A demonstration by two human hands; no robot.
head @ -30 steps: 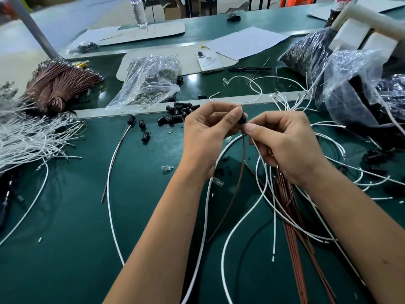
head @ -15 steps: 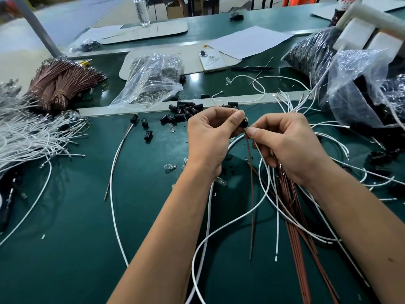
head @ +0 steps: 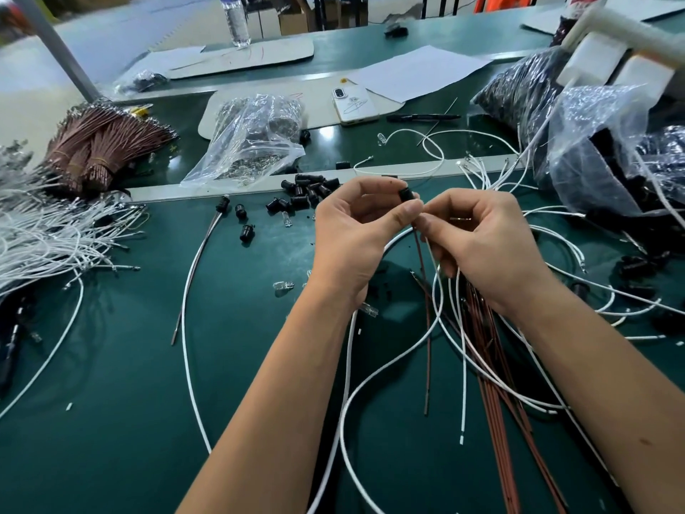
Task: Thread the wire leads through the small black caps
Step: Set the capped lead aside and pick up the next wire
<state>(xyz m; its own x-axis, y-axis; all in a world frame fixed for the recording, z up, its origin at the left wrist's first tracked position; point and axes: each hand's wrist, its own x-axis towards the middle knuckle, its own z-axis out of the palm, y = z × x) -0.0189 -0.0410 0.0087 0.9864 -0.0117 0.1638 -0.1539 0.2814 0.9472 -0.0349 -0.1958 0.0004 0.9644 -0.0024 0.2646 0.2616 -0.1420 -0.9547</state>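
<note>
A green table (head: 111, 421) fills the view, split by a pale rail (head: 259, 181) that runs across it. On the far right sit bulging plastic bags of black parts (head: 600, 153); a smaller clear bag (head: 252, 139) lies beyond the rail, left of centre. A heap of white wires (head: 44, 239) spreads over the left edge, with bundles of brown wires (head: 100, 142) behind it. A white phone (head: 354, 105) and a sheet of paper (head: 419, 72) lie further back, with a water bottle (head: 235, 20) beyond them.

Both forearms reach in from below, and the hands meet above the middle of the table. The left hand (head: 352, 239) pinches a small black cap (head: 406, 194) between thumb and fingers, holding it up off the table. The right hand (head: 482, 243) pinches the tops of a brown wire (head: 426, 328) and a white wire (head: 441, 291) just under the cap; whether either wire is inside the cap cannot be told. Both wires hang down to the table.

More brown wires (head: 496, 383) and white loops lie under the right forearm. A cluster of loose black caps (head: 307, 189) sits just this side of the rail, left of the hands, and a few tiny clear bulbs (head: 283, 285) lie scattered near the left wrist.
</note>
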